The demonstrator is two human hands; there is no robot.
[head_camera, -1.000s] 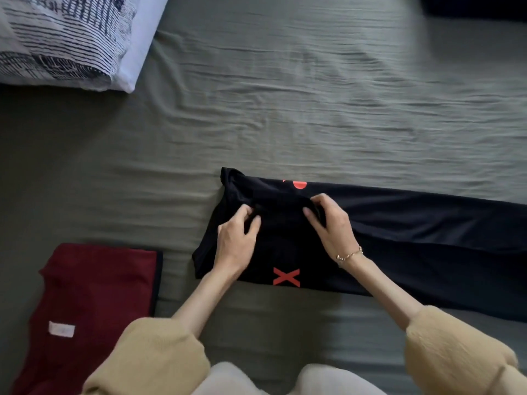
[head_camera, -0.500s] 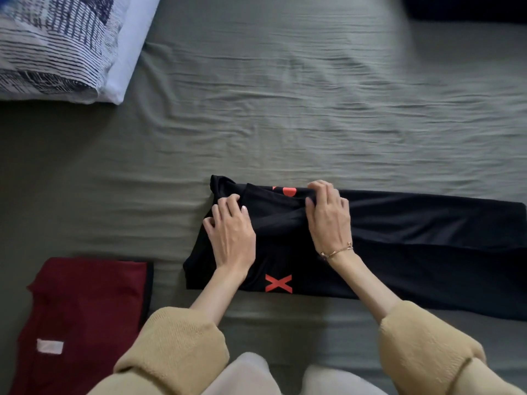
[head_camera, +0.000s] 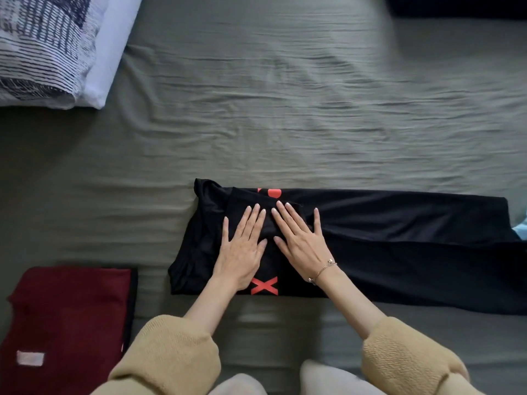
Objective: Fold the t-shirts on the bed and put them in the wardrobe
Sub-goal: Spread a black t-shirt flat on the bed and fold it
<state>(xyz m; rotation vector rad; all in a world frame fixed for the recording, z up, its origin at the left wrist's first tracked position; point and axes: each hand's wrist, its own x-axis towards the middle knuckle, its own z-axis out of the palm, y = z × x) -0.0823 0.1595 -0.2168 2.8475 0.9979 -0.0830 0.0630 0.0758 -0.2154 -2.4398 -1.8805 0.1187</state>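
Nearest us on the left lies a folded dark red t-shirt. Beyond, our left hand and right hand, each grip flat and holding nothing, press the long black cotton t-shirt with red print onto the wrinkled grey-green bed. Lifting off carelessly could let the tucked sleeve spring loose.

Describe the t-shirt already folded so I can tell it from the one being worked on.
On the grey-green bed sheet, look to the near left corner, left of the person's left sleeve. The dark red t-shirt lies there as a compact folded rectangle with a small white label, untouched. The black t-shirt, with red print, is a long strip under both flat hands.
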